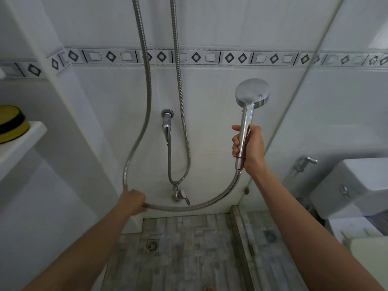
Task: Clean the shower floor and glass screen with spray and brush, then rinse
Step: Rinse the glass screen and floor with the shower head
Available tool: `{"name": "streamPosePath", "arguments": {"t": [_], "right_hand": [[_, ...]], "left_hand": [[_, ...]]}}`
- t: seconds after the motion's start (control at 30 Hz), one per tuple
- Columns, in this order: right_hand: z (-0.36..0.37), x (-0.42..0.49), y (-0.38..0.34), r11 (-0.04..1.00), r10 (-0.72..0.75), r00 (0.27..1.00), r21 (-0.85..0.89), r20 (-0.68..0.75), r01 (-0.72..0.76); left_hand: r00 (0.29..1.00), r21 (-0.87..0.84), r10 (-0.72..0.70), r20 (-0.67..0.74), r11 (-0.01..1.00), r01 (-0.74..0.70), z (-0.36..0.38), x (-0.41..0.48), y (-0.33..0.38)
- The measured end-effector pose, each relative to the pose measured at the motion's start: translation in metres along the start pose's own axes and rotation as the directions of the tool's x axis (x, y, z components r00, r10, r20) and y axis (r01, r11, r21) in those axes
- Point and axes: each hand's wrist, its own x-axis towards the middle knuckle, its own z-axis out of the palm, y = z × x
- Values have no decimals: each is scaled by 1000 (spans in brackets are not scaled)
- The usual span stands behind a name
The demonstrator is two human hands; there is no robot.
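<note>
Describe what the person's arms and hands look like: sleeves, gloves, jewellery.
The left forearm and right forearm are bare up to the frame's edge, with no sleeve in view. The left hand and the right hand wear no gloves. No watch, bracelet or ring shows on either.

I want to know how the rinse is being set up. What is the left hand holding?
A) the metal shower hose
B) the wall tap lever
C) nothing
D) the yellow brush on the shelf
A: the left hand has its fingers curled round the low loop of the metal shower hose, while the right hand grips the shower head by its handle.
</note>
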Motion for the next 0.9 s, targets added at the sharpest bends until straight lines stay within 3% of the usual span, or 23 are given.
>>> {"name": "streamPosePath", "arguments": {"t": [0.07, 0.13, 0.27, 0.37, 0.47, 0.53, 0.67, 0.77, 0.9], "right_hand": [[5, -2, -3, 999, -13, 1000, 30, 17, 12], [12, -4, -11, 993, -25, 999, 116, 42, 20], [29, -6, -48, 976, -129, 984, 193, 123, 103], [44, -2, -97, 965, -226, 963, 169, 144, 201], [67, 8, -172, 923, -368, 919, 179, 145, 341], [83, 16, -226, 864, -498, 857, 155, 130, 479], [112, 37, -348, 671, -741, 667, 45, 75, 740], [132, 48, -423, 554, -828, 556, -52, 71, 831], [156, 57, -496, 487, -870, 487, -19, 70, 873]], "left_hand": [[1000, -300, -2, -6, 954, 0, -22, -4, -21], [994, -549, 17, -109, 833, -74, -57, -12, -33], [902, -689, -36, -430, 659, -302, -147, -48, -49], [816, -704, -55, -575, 542, -460, -215, -77, -54], [727, -614, 20, -686, 521, -593, -284, -98, -48], [677, -555, 88, -730, 502, -663, -319, -103, -40], [597, -478, 136, -791, 473, -740, -382, -89, -24], [570, -504, 69, -819, 386, -772, -419, -71, -12], [598, -540, 72, -798, 355, -763, -456, -51, 6]]}}
